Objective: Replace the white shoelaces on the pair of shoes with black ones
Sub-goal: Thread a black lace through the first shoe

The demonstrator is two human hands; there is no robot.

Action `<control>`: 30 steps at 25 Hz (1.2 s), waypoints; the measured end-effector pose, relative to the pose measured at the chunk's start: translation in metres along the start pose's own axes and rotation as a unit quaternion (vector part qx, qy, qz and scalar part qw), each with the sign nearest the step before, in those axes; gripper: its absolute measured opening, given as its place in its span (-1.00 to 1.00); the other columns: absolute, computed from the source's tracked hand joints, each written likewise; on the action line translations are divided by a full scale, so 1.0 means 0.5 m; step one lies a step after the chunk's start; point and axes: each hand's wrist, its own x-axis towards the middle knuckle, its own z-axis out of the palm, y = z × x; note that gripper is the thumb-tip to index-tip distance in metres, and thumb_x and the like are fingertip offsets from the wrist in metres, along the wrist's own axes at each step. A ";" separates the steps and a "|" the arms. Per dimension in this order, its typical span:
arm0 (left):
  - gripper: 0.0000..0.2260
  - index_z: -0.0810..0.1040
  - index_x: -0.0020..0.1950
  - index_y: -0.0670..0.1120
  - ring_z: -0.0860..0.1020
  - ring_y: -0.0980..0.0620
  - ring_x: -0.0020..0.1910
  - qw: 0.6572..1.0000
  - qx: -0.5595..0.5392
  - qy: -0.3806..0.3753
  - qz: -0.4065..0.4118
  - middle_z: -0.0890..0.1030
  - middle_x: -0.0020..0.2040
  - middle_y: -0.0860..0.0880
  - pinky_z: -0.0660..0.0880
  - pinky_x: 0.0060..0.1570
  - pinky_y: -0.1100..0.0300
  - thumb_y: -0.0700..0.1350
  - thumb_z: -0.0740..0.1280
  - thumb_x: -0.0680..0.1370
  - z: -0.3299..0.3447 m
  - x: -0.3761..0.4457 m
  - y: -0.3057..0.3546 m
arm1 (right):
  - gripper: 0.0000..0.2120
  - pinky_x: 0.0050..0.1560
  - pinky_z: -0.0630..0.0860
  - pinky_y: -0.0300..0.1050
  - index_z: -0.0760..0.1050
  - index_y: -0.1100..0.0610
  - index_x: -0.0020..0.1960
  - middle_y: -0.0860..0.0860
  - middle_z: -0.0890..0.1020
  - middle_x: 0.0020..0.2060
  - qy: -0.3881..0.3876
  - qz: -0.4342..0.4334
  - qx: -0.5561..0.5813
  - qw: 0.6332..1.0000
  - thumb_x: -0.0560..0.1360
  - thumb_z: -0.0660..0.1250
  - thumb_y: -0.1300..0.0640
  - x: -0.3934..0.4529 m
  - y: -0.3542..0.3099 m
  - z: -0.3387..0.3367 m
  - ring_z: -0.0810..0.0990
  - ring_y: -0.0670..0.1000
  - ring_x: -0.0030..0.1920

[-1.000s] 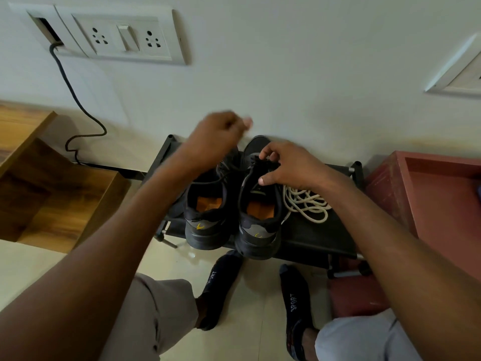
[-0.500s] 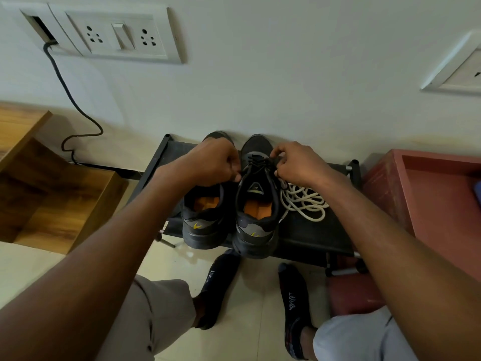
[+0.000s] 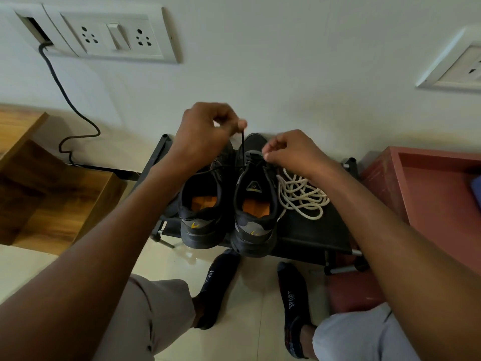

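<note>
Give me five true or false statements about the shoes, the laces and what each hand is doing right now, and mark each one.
1. The left hand pinches a black shoelace pulled up from the right-side shoe. True.
2. The white shoelaces are threaded through the left-side shoe. False: they lie in a loose pile on the black rack, right of the shoes.
3. The right hand is at the lacing of the right-side shoe. True.
4. The shoes stand on the floor. False: they stand on the rack.
5. Both shoes have orange insoles. True.
</note>
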 end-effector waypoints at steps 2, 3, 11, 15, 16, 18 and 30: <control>-0.81 0.69 -0.07 -0.15 0.68 0.01 0.04 0.986 -0.157 0.043 0.030 0.74 -0.07 -0.08 0.56 0.17 -0.02 -0.03 0.44 0.61 -0.007 0.004 0.017 | -0.81 0.07 0.55 -0.25 0.69 0.02 0.12 -0.06 0.67 -0.03 0.002 -0.076 0.098 0.992 0.54 0.46 0.20 -0.014 -0.034 -0.003 0.64 -0.11 -0.03; -0.81 0.66 -0.06 -0.16 0.68 -0.03 0.07 0.973 -0.217 0.063 0.045 0.74 -0.05 -0.14 0.56 0.18 -0.04 -0.06 0.41 0.63 -0.012 0.006 0.025 | -0.80 0.11 0.54 -0.32 0.69 0.00 0.15 -0.06 0.67 0.02 -0.022 -0.109 0.116 0.987 0.56 0.46 0.18 -0.023 -0.048 -0.001 0.64 -0.12 0.04; -0.71 0.59 -0.02 -0.21 0.33 0.09 -0.45 0.988 -0.136 -0.069 -0.015 0.38 -0.40 0.06 0.32 -0.39 0.21 0.01 0.31 0.70 -0.026 0.003 -0.001 | -0.90 0.18 0.53 -0.19 0.76 0.07 -0.06 -0.02 0.68 0.02 0.087 -0.222 0.159 0.958 0.45 0.61 0.10 -0.016 -0.065 0.012 0.66 -0.08 0.08; -0.64 0.64 -0.11 -0.12 0.33 0.06 -0.38 0.971 -0.124 -0.197 -0.050 0.40 -0.33 -0.03 0.29 -0.34 0.20 0.14 0.31 0.68 -0.030 -0.007 -0.006 | -0.90 0.08 0.60 -0.17 0.71 -0.06 -0.12 0.02 0.66 0.02 0.076 -0.193 0.174 0.963 0.44 0.61 0.07 -0.014 -0.065 0.019 0.66 -0.06 0.00; -0.69 0.68 -0.11 -0.04 0.38 0.08 -0.37 0.968 -0.121 -0.209 -0.061 0.46 -0.31 -0.02 0.34 -0.33 0.24 0.16 0.35 0.64 -0.035 -0.009 -0.002 | -0.92 0.00 0.62 -0.17 0.71 -0.02 -0.12 0.04 0.67 0.00 0.071 -0.176 0.196 0.962 0.46 0.60 0.09 -0.015 -0.067 0.021 0.66 -0.08 -0.05; -0.81 0.70 -0.06 -0.03 0.50 0.19 -0.34 0.960 -0.067 -0.260 -0.076 0.58 -0.31 0.09 0.41 -0.29 0.36 0.07 0.44 0.60 -0.039 -0.013 -0.003 | -0.96 -0.12 0.58 -0.24 0.73 0.07 -0.09 0.06 0.71 -0.03 0.063 -0.139 0.223 0.963 0.50 0.56 0.11 -0.019 -0.069 0.019 0.65 -0.14 -0.13; -0.64 0.68 -0.14 -0.14 0.65 0.02 -0.45 0.977 0.105 -0.149 -0.114 0.74 -0.25 -0.06 0.54 -0.21 0.19 0.10 0.34 0.67 -0.103 -0.037 -0.020 | -0.90 0.12 0.62 -0.07 0.71 -0.05 0.05 -0.14 0.72 -0.23 -0.131 -0.150 -0.111 0.973 0.59 0.43 0.08 -0.001 -0.074 0.090 0.66 -0.25 -0.16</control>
